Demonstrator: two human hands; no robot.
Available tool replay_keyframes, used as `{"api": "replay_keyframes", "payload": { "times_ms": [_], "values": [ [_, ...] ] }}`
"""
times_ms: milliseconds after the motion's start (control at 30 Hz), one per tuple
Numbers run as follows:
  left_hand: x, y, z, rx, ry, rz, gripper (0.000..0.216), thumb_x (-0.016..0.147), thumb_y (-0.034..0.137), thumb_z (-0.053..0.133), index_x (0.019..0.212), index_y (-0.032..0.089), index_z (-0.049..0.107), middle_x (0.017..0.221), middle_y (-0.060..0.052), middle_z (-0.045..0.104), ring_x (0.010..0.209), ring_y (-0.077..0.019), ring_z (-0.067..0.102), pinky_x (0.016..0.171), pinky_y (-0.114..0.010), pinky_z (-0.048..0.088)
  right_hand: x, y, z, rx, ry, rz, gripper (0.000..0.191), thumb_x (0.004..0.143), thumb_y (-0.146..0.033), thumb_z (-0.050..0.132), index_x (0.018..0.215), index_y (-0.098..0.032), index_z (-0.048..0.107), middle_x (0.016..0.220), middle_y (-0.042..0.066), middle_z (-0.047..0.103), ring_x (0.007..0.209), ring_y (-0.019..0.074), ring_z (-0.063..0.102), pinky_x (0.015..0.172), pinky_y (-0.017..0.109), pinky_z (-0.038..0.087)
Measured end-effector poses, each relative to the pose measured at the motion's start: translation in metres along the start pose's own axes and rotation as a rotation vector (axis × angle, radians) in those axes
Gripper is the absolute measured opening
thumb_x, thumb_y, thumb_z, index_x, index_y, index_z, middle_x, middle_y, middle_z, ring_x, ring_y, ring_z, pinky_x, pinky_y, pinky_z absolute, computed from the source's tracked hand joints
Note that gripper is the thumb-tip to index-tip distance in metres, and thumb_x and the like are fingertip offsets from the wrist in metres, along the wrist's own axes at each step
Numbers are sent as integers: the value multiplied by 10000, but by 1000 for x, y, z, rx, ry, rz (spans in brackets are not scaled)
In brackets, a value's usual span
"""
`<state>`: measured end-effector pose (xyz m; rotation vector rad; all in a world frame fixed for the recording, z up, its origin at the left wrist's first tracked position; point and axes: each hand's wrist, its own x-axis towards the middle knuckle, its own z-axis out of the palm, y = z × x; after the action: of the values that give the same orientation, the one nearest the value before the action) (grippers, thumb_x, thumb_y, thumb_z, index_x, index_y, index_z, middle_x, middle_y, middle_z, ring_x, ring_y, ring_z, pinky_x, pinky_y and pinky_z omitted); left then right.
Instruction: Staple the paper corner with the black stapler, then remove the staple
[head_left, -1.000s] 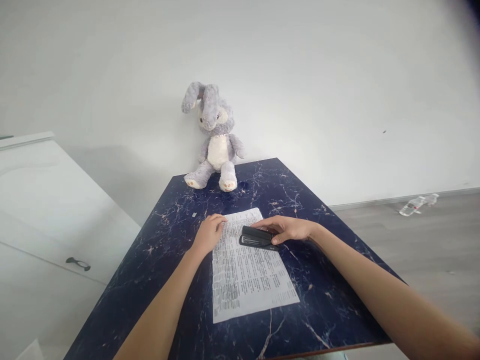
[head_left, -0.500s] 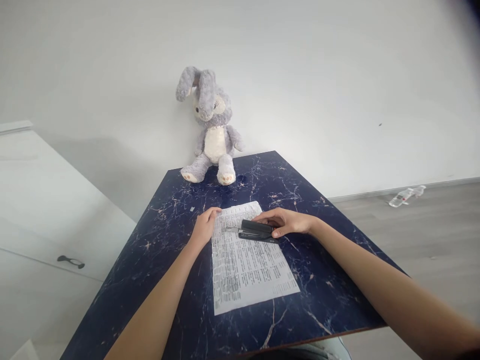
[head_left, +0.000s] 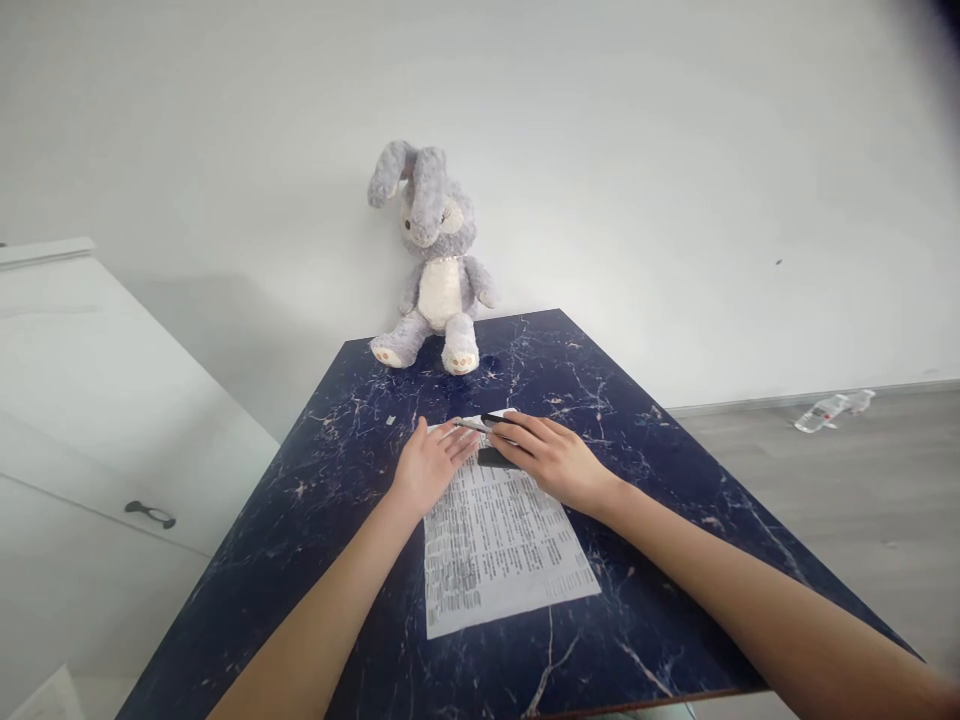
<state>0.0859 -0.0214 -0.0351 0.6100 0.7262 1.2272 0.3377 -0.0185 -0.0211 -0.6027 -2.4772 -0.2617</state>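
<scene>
My right hand (head_left: 559,462) is wrapped over a black stapler (head_left: 498,458) above the upper part of a printed sheet of paper (head_left: 510,550). The stapler stands opened, with its upper and lower arms apart and a thin metal strip jutting left from between them. Palm up, with its fingers spread, my left hand (head_left: 431,468) lies at the sheet's upper left edge. Its fingertips are at the metal strip; whether they touch it, I cannot tell. Part of the stapler is hidden behind my right fingers.
A grey plush rabbit (head_left: 442,260) sits at the far end of the dark blue marbled table (head_left: 285,480), against the wall. A small pale scrap (head_left: 391,421) lies left of the paper. White cabinet (head_left: 90,400) on the left; clear plastic bottles (head_left: 821,412) on the floor at right.
My left hand has left the sheet's edge, turned palm up and come under the stapler's front. My right hand has rolled over the stapler, turning it on its side.
</scene>
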Motion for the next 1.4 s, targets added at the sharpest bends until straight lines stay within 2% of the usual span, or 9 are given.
{"api": "replay_keyframes", "payload": {
  "times_ms": [167, 300, 500, 600, 733, 900, 1100, 1267, 1400],
  "values": [
    [-2, -10, 3, 20, -72, -82, 335, 1021, 376, 572, 1173, 104, 696, 1189, -152, 719, 1172, -255, 681, 1102, -386, 505, 0, 0, 4, -217, -59, -134, 460, 977, -4, 488, 1399, -168, 573, 1429, 135, 609, 1381, 328, 513, 1018, 465, 532],
    [3, -12, -4, 175, -20, 22, 225, 916, 109, 658, 1135, 111, 708, 1298, -157, 693, 1256, -249, 649, 1172, -387, 459, 2, 5, 8, 24, 15, 154, 526, 897, 44, 499, 1360, -190, 586, 1385, 130, 619, 1306, 314, 556, 1004, 461, 516],
    [1, -2, -4, 508, 237, 617, 242, 974, 337, 656, 1141, 169, 603, 1188, -151, 727, 1111, -252, 730, 1079, -491, 536, 1, 9, 7, 563, -153, 584, 147, 809, -141, 713, 944, -171, 663, 902, 36, 676, 782, 203, 642, 697, 327, 505],
    [-10, -2, 6, 722, 165, 681, 296, 990, 421, 625, 1177, 201, 561, 1095, -118, 761, 989, -249, 768, 947, -464, 610, 0, 4, 7, 583, -158, 485, 266, 822, -229, 777, 1072, -186, 695, 987, 61, 690, 866, 232, 643, 764, 367, 527],
    [-24, -10, 16, 1058, 26, 683, 306, 972, 386, 662, 1224, 246, 562, 1071, -80, 781, 1028, -257, 764, 918, -418, 619, 3, -3, 3, 447, 134, 258, 546, 941, -322, 726, 1448, -256, 535, 1285, 126, 615, 1151, 287, 580, 977, 486, 521],
    [-30, -15, 12, 1289, -117, 858, 311, 963, 298, 680, 1254, 276, 574, 1166, -60, 743, 1078, -226, 749, 937, -362, 606, 7, -11, 1, 307, 172, -79, 409, 1026, -144, 555, 1421, -250, 561, 1276, 103, 642, 1084, 230, 600, 932, 411, 552],
    [-35, -17, 11, 1279, -196, 788, 345, 912, 337, 742, 1221, 259, 611, 1166, -72, 731, 1023, -236, 754, 923, -366, 596, 6, -13, 0, 247, 232, -119, 308, 1011, -108, 546, 1292, -198, 638, 1118, 99, 704, 957, 216, 632, 816, 366, 564],
    [-23, 4, 4, 1292, 159, 937, 154, 918, 338, 686, 1038, 250, 723, 1026, -81, 751, 1075, -299, 696, 1071, -439, 487, 2, 17, 0, 328, 327, 281, 155, 989, -202, 572, 1048, -224, 714, 1027, 98, 715, 965, 240, 667, 863, 392, 560],
    [2, 28, -34, 1549, 413, 888, 292, 929, 358, 617, 1166, 214, 706, 1397, -164, 613, 1368, -376, 510, 1195, -531, 339, -23, 75, 4, 365, 191, 798, 95, 831, -297, 698, 798, -211, 719, 706, 34, 707, 652, 210, 657, 658, 332, 527]
  ]
}}
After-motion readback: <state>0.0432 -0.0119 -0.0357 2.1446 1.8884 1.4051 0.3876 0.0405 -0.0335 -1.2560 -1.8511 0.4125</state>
